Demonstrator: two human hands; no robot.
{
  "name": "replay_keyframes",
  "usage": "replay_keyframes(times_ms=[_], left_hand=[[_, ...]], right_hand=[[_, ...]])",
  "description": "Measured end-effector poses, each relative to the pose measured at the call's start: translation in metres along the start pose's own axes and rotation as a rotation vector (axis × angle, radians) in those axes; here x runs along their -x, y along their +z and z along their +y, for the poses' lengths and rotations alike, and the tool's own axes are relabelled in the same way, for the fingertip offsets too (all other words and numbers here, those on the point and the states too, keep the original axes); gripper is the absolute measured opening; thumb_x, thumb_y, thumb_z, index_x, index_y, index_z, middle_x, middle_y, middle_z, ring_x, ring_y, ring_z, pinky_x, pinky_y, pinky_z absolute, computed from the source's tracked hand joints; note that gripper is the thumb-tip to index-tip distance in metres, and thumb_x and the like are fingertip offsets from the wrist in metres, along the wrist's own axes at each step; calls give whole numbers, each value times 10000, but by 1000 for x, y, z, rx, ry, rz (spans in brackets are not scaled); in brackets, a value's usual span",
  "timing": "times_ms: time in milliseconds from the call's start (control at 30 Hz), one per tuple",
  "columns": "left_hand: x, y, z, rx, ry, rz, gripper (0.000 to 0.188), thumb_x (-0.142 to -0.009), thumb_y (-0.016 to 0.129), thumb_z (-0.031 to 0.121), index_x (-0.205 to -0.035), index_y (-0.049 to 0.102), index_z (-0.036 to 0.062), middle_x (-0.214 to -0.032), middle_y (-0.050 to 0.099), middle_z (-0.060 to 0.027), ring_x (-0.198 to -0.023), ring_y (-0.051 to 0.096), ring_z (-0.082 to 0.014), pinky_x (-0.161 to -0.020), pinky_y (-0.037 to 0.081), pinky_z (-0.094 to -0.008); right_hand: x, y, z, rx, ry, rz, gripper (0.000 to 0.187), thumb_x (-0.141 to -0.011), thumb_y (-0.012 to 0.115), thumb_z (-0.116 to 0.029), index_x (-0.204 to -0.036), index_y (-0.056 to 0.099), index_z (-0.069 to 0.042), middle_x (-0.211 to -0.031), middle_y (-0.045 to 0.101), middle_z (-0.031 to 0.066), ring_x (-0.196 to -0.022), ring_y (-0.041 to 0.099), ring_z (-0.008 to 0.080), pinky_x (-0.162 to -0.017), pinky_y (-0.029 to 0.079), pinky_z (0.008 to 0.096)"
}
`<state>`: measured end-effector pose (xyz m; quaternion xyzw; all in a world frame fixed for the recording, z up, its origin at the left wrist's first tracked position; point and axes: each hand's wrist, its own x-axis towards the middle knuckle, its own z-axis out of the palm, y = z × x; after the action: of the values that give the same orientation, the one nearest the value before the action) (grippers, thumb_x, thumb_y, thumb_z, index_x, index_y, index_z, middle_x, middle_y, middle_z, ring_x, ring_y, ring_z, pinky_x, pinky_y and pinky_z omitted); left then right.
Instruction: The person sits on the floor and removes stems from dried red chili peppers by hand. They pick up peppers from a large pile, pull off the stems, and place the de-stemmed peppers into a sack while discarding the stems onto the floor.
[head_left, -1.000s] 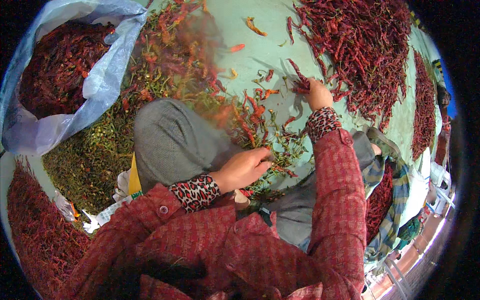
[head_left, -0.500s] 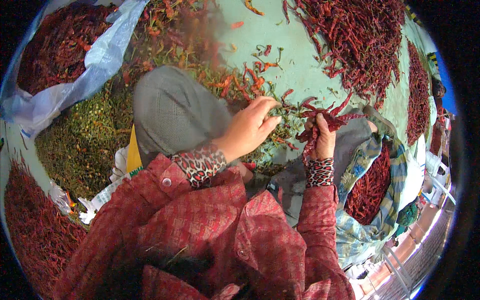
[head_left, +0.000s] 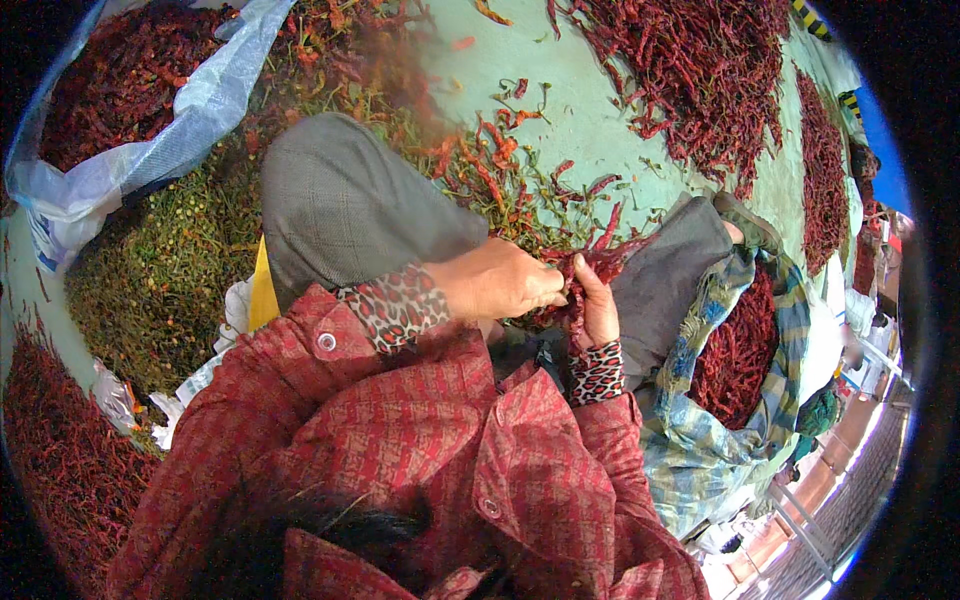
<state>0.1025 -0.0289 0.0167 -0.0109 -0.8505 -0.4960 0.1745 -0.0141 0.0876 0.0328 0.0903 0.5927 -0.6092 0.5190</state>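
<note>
My right hand (head_left: pixel 597 305) is closed around a bunch of dried red chilies (head_left: pixel 612 260), whose tips stick out to the right over my trouser leg. From the left, my left hand (head_left: pixel 500 282) meets the bunch, thumb and fingers pinched together on a chili at its near side. The exact bit between the fingertips is hidden. Just beyond both hands, loose orange-red chilies (head_left: pixel 490 175) lie among green stems and scraps (head_left: pixel 548 205).
Beside my right leg stands a blue-green checked cloth sack (head_left: pixel 690 455) with red chilies (head_left: pixel 740 350) inside. A large chili heap (head_left: pixel 700 90) lies at far right. On the left are a heap of stems and seeds (head_left: pixel 150 290), a translucent plastic bag (head_left: pixel 205 115) and another chili heap (head_left: pixel 75 470).
The bunch in my right hand has come left and nearer to my body. My left hand has moved down and right, from open fingers apart from the bunch to pinching at it.
</note>
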Motion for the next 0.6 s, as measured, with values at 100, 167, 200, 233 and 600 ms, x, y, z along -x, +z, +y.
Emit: replay_keyframes(times_ms=[100,167,200,233,600], left_hand=[[2,-8,4,75,223,-49,109,-711,535,168,-692,460,92,-591,495,-91,-547,548,-257,-447,410,-358],[7,5,40,218,373,-281,45,-694,484,127,-731,495,103,-588,499,-81,-538,550,-248,-459,438,-358],[11,16,37,246,304,-313,52,-708,469,131,-740,491,97,-585,500,-88,-538,549,-263,-460,442,-365],[13,26,29,262,222,-336,62,-723,455,135,-750,487,91,-582,501,-94,-538,547,-277,-461,445,-373],[13,19,-9,51,-172,-319,246,-749,501,195,-932,497,31,-837,505,-136,-750,538,-298,-665,447,-382]], right_hand=[[1,-5,4,124,-93,-86,140,-809,537,-210,-752,522,-83,-623,526,-9,-502,472,86,-430,373,208],[-16,-38,-14,-101,-5,53,167,-804,539,-248,-756,482,-99,-594,482,-11,-450,422,82,-347,297,209],[-9,-42,-29,-22,-119,103,171,-802,542,-259,-764,487,-101,-591,476,-10,-448,425,82,-341,298,212],[-1,-41,-47,61,-225,136,176,-799,545,-270,-773,493,-104,-588,470,-10,-446,427,83,-335,299,215],[116,-320,-221,2126,-210,882,433,-784,529,-261,-1098,453,28,-1022,532,178,-956,501,300,-857,374,341]])
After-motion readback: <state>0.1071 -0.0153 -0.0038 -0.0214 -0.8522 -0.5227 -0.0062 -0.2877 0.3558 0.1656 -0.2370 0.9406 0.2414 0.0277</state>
